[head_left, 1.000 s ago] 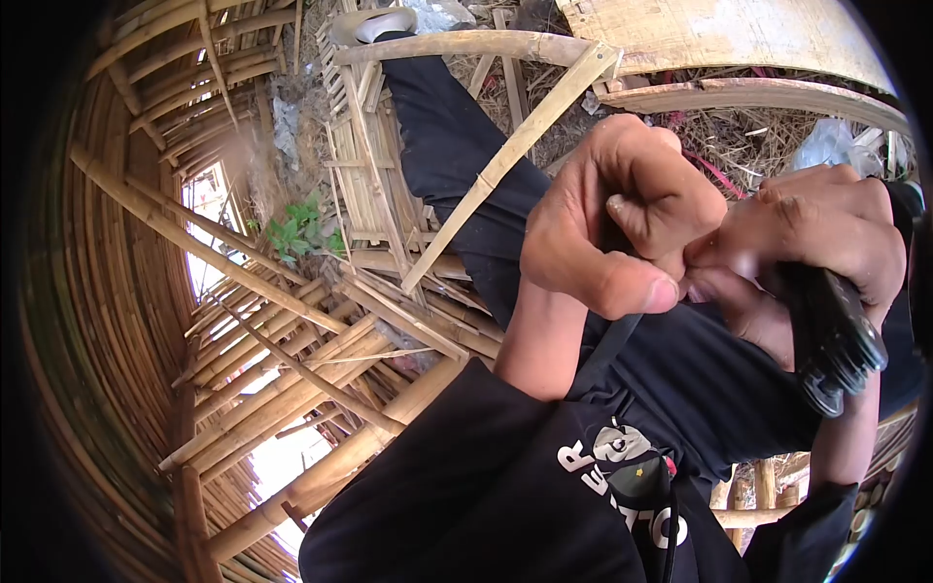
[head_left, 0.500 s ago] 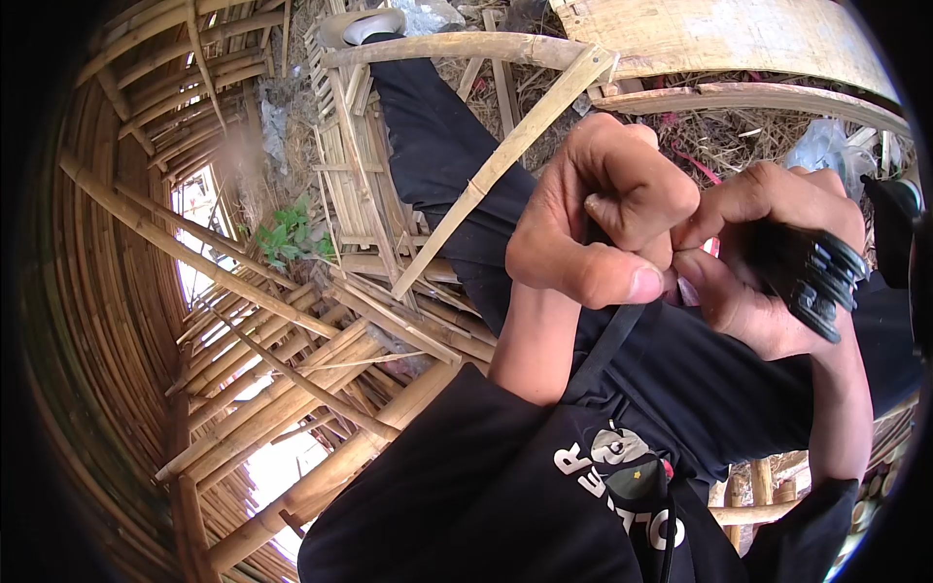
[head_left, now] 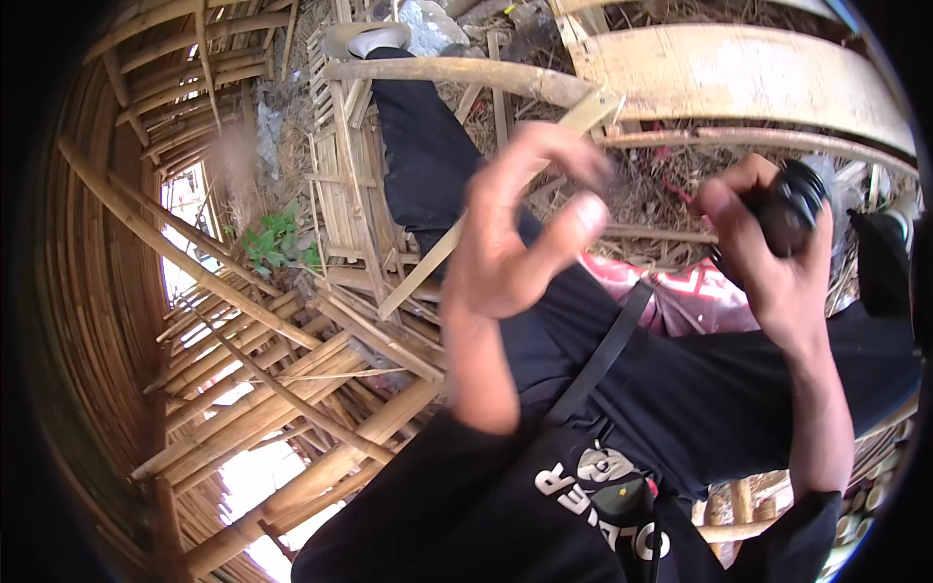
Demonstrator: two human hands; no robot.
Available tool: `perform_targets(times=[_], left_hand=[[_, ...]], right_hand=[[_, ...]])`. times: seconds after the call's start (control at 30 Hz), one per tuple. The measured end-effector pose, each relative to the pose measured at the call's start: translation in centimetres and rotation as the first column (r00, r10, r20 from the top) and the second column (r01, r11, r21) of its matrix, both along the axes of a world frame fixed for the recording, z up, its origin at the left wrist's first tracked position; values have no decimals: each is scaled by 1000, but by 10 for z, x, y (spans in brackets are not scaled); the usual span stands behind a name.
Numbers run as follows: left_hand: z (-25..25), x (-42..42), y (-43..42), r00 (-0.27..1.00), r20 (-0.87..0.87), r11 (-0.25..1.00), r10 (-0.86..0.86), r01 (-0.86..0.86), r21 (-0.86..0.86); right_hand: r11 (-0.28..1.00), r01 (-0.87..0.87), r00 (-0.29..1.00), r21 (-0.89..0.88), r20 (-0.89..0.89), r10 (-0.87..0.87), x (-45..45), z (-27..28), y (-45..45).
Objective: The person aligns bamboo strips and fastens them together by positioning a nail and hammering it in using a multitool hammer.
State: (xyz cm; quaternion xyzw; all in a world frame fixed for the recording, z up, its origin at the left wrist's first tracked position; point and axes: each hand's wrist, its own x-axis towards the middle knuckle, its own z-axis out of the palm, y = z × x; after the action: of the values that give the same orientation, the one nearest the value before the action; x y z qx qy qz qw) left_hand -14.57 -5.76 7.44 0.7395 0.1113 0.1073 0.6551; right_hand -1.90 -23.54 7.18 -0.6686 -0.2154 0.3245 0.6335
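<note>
My left hand (head_left: 520,228) is raised over my lap, blurred by motion. Its fingers curve apart from the thumb, and nothing shows between them. Opposite it, at the right, my right hand (head_left: 777,257) is closed around a bundle of black rings (head_left: 792,209), which look like loops stacked together; part of the bundle is hidden by the fingers. Below and between the hands, a red and white plastic bag (head_left: 695,296) lies by my dark-clad legs. A flat black strap (head_left: 607,350) runs across my lap toward the bag.
A split-bamboo frame (head_left: 457,70) with a diagonal slat stands ahead of me. Wide pale bamboo boards (head_left: 739,78) lie at the upper right over dry straw. Bamboo poles and slats (head_left: 282,389) fill the left side, near a green plant (head_left: 272,241).
My hands, together half a second ago, have drawn apart. The left has moved left and its fingers have opened; the right keeps the black rings. The red and white bag has come into clearer view.
</note>
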Motion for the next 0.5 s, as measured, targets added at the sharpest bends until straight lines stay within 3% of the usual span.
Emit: perform_targets(times=[0.03,0.07,0.1,0.13,0.17,0.2,0.23,0.27,0.3,0.33,0.37,0.4,0.47,0.5], left_hand=[[5,-23,21,968,-122,884,220,-145,444],[9,-51,42,870,-134,543,474,-169,823],[11,-82,62,720,-85,233,688,-109,966],[-1,-127,87,597,56,76,800,-194,978],[-2,-182,117,452,51,79,891,-264,961],[19,-194,114,157,-24,56,987,-206,977],[16,-223,124,85,33,-19,996,-164,986],[4,-253,134,8,92,-91,996,-112,990],[-9,-273,141,-11,86,-87,996,-131,988],[-21,-285,145,82,-40,64,996,-321,945],[-35,-294,149,201,-138,221,970,-487,845],[-41,-290,142,193,-139,221,971,-514,829],[-46,-275,123,66,-118,134,991,-361,923],[-66,-308,142,13,-71,68,997,-520,851]], right_hand=[[995,26,999,-96,-23,-28,5,-4,0],[981,53,997,-189,-42,-62,10,-7,2],[976,71,996,-204,-42,-81,11,-11,5],[972,89,994,-218,-41,-101,11,-14,9],[964,82,997,-251,29,-77,13,-15,11],[955,76,994,-288,97,-50,13,-15,14],[975,100,972,-199,227,-53,10,-21,22],[970,81,945,-229,328,-1,13,-19,28],[964,75,923,-254,383,29,17,-23,34],[957,77,896,-279,441,56,22,-26,41],[945,106,940,-309,342,6,25,-24,50],[923,110,976,-368,214,-31,29,-20,55],[931,172,965,-323,245,-94,37,-30,65],[936,172,965,-308,246,-97,33,-24,71]])
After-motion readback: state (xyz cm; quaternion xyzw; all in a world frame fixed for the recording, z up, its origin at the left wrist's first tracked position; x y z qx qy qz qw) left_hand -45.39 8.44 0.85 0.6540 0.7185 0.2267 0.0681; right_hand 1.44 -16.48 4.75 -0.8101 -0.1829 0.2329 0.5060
